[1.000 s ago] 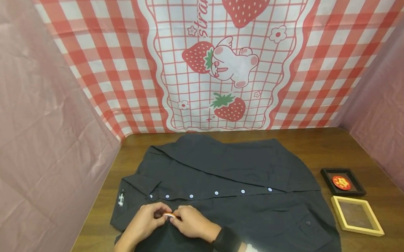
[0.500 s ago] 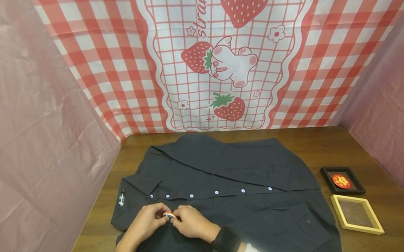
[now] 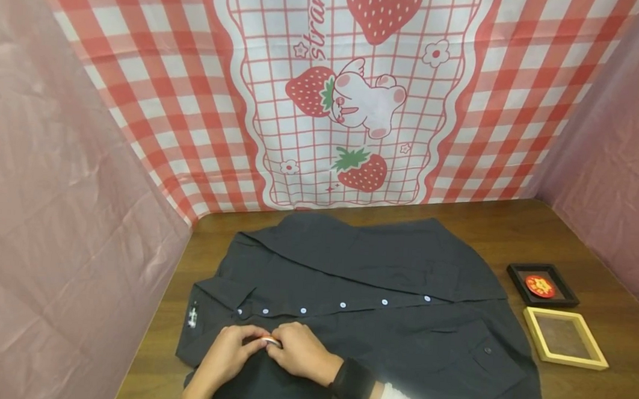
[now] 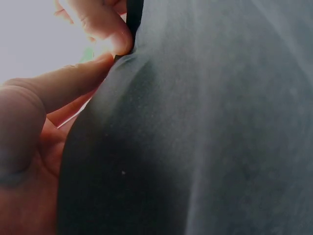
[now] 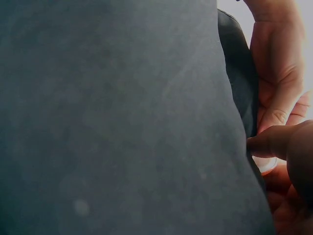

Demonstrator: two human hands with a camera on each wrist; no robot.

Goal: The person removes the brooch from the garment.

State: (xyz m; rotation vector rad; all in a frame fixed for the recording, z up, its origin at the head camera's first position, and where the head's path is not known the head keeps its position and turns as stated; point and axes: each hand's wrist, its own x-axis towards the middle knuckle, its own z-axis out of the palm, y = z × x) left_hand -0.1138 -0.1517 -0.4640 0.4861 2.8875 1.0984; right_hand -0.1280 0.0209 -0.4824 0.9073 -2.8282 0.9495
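A dark button-up shirt (image 3: pixel 365 358) lies spread out, its collar toward the left and a row of pale buttons along the front. Over its chest, both hands pinch a small round badge (image 3: pixel 272 341) with an orange and white edge, seen nearly edge-on. My left hand (image 3: pixel 230 348) grips its left side; my right hand (image 3: pixel 303 352) holds its right side. Shirt fabric is drawn up under the fingers, and in the left wrist view the left thumb (image 4: pixel 73 83) presses at the raised cloth. The badge's face and back are hidden.
At the right of the wooden table (image 3: pixel 513 234) lie a black frame (image 3: pixel 566 301) with a red and yellow round badge (image 3: pixel 539 287) in it, and a yellow frame (image 3: pixel 577 361). A strawberry-print checked cloth (image 3: pixel 195 96) hangs behind, with pink cloth on both sides.
The badge between the fingers has shifted slightly right and now slants down to the right. Both hands have moved only a little, and the shirt lies as before.
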